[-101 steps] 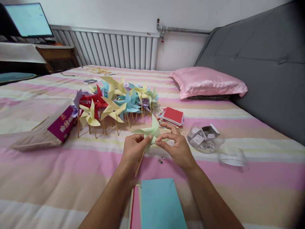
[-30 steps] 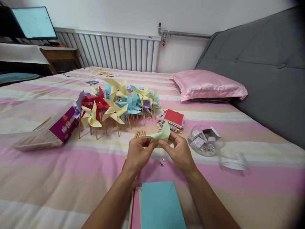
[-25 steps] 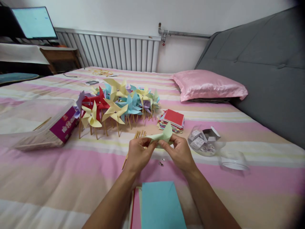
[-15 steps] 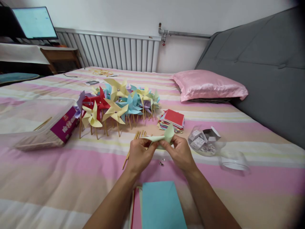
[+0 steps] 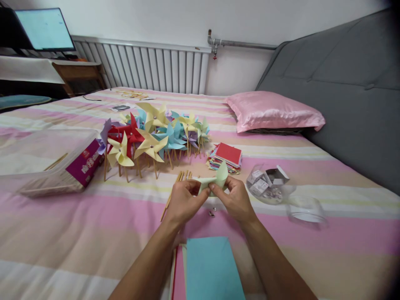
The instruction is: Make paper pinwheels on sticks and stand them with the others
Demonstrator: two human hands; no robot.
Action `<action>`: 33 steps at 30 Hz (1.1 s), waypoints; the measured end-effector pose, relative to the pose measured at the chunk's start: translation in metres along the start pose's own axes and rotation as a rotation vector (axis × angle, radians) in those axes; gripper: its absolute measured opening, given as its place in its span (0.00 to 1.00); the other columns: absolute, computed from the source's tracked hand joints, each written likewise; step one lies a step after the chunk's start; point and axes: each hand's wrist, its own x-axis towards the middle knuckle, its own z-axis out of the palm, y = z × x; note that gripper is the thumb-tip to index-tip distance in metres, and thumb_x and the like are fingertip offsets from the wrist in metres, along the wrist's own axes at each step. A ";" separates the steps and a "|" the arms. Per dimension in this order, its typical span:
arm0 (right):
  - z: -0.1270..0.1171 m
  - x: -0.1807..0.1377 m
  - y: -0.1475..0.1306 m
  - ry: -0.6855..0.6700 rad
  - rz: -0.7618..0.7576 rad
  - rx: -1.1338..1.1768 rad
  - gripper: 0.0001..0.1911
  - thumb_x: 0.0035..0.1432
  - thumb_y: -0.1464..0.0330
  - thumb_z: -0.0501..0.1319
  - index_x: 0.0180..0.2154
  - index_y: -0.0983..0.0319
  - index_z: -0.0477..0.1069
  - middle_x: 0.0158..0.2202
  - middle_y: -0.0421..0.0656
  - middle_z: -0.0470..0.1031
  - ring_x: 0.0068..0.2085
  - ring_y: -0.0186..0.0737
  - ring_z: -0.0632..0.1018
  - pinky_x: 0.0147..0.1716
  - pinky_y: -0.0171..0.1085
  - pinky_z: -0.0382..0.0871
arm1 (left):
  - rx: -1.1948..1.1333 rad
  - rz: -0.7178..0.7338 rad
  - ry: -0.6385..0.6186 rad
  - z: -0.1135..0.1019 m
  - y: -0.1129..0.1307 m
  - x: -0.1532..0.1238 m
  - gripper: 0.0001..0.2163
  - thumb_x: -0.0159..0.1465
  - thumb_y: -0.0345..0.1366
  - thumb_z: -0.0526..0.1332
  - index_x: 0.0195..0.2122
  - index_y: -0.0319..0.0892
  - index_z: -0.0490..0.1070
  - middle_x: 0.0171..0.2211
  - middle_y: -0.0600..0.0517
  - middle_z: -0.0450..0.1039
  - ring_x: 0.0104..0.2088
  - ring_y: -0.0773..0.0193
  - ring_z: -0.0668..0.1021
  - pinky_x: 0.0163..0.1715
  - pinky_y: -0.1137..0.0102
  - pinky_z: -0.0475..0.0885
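A pale green paper pinwheel [image 5: 221, 176], partly folded, is held between both hands over the bed. My left hand [image 5: 186, 200] pinches its left side, thumb pressed near the middle. My right hand [image 5: 235, 198] grips the other side, its thumb close to the left thumb, while one curled blade stands up above the fingers. The fingertips behind the paper are hidden. Just below the hands lie a few small shiny fasteners [image 5: 212, 213]. Several wooden sticks [image 5: 170, 199] rest beside my left hand. Nearest to me is a blue sheet of paper [image 5: 214, 268] on other coloured sheets.
Finished pinwheels [image 5: 151, 146] stand grouped at the left, beside a clear plastic bin [image 5: 46, 177]. Coloured paper squares [image 5: 229, 153] are stacked beyond my hands. To the right lie a clear jar [image 5: 268, 185] with small boxes and its lid [image 5: 306, 210]; a pink pillow [image 5: 275, 110] sits farther back.
My left fingers have shifted along the green paper, and its left blade, flatter and extended before, is now drawn in toward the middle. My right hand stays nearly in place.
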 end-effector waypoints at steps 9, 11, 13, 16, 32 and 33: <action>-0.020 0.004 -0.004 -0.277 0.155 0.243 0.15 0.48 0.62 0.66 0.38 0.63 0.75 0.38 0.46 0.78 0.39 0.43 0.76 0.38 0.39 0.68 | -0.366 -0.227 -0.080 -0.003 0.001 0.002 0.11 0.50 0.39 0.66 0.23 0.34 0.73 0.19 0.52 0.70 0.20 0.70 0.68 0.21 0.75 0.60; -0.020 0.004 -0.004 -0.293 0.185 0.295 0.16 0.47 0.62 0.67 0.39 0.63 0.75 0.38 0.46 0.78 0.38 0.42 0.77 0.38 0.39 0.69 | -0.350 -0.229 -0.086 -0.003 -0.001 0.003 0.11 0.50 0.39 0.67 0.23 0.34 0.73 0.19 0.52 0.70 0.19 0.71 0.68 0.21 0.75 0.60; -0.017 0.003 -0.003 -0.284 0.220 0.317 0.16 0.46 0.62 0.68 0.37 0.63 0.75 0.36 0.45 0.78 0.36 0.41 0.77 0.37 0.39 0.69 | -0.294 -0.209 -0.099 -0.003 -0.005 0.003 0.11 0.50 0.39 0.66 0.23 0.34 0.73 0.19 0.53 0.70 0.19 0.71 0.67 0.20 0.75 0.59; -0.011 0.002 -0.001 -0.199 0.270 0.304 0.15 0.42 0.62 0.70 0.32 0.65 0.76 0.29 0.43 0.78 0.29 0.37 0.75 0.31 0.36 0.67 | -0.201 -0.162 -0.117 -0.002 -0.008 0.003 0.10 0.50 0.38 0.66 0.23 0.35 0.73 0.18 0.54 0.68 0.19 0.72 0.66 0.19 0.76 0.57; -0.017 0.009 0.009 0.119 0.347 0.543 0.15 0.40 0.66 0.71 0.34 0.63 0.76 0.34 0.43 0.80 0.39 0.41 0.78 0.41 0.37 0.69 | 0.578 -0.181 0.282 -0.045 -0.003 0.012 0.13 0.53 0.45 0.60 0.26 0.40 0.77 0.24 0.48 0.76 0.26 0.61 0.75 0.24 0.71 0.61; -0.017 0.009 0.009 0.130 0.356 0.565 0.15 0.39 0.67 0.71 0.33 0.63 0.77 0.34 0.42 0.80 0.39 0.41 0.78 0.42 0.37 0.69 | 0.686 -0.215 0.261 -0.044 -0.003 0.011 0.11 0.53 0.43 0.59 0.26 0.42 0.77 0.24 0.49 0.76 0.27 0.60 0.75 0.24 0.70 0.60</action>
